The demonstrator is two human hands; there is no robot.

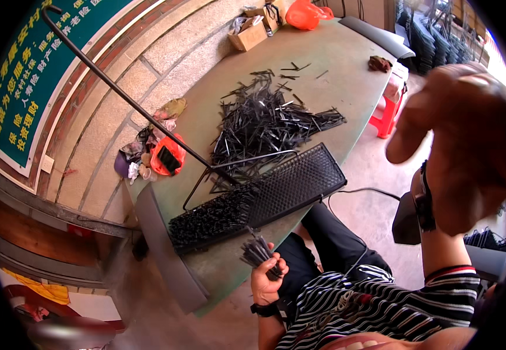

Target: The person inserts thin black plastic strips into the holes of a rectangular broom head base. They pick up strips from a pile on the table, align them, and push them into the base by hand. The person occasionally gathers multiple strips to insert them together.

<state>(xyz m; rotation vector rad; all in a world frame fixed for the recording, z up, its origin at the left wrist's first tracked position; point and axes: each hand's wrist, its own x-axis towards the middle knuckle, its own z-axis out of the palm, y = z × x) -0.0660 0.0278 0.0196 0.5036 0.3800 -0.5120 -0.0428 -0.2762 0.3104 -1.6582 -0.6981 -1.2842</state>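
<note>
My left hand (267, 279) is closed round a bundle of thin black strips (256, 251), just off the table's near edge. Close to the camera at the right, my right hand (457, 140) is raised, large and blurred; one finger or the thumb points down and left, and the other fingertips cannot be made out. Beyond my left hand, a long black mesh tray (297, 186) lies along the table edge. Its left half is packed with upright black strips (212, 216). Behind the tray spreads a loose pile of black strips (264, 119).
From the tray a long black rod (113, 84) slants up left. An orange bag (168, 154) and rags lie by the wall. Cardboard boxes (248, 35) and another orange bag (308, 14) stand at the back. A grey sheet (165, 251) hangs at the table's left end; a red stool (388, 114) stands right.
</note>
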